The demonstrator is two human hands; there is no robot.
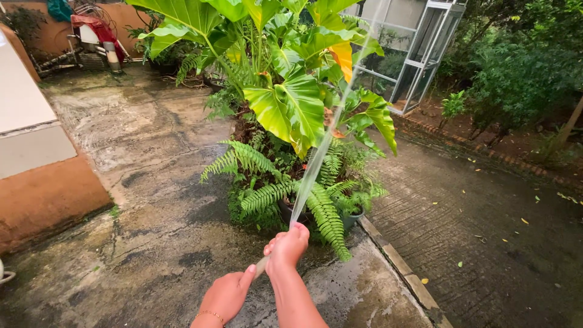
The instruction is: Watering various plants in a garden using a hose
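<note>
Bare forearms, thin gold bracelet [211, 314]

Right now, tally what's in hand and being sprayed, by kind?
Hands: 2, left, right
Hose: 1
Water jet: 1
Yellow leaf: 1
Dark pots showing: 2
Total: 7

hose [261, 265] mostly hidden by hands, pots [352, 218] behind ferns [267, 194]

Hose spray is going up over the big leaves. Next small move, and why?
Probably tilt the hose down a little with the right hand. The water stream arcs high past the large green leaves, while the ferns and dark pots below sit under the arc. The left hand grips the hose further back and can steady it.
</note>
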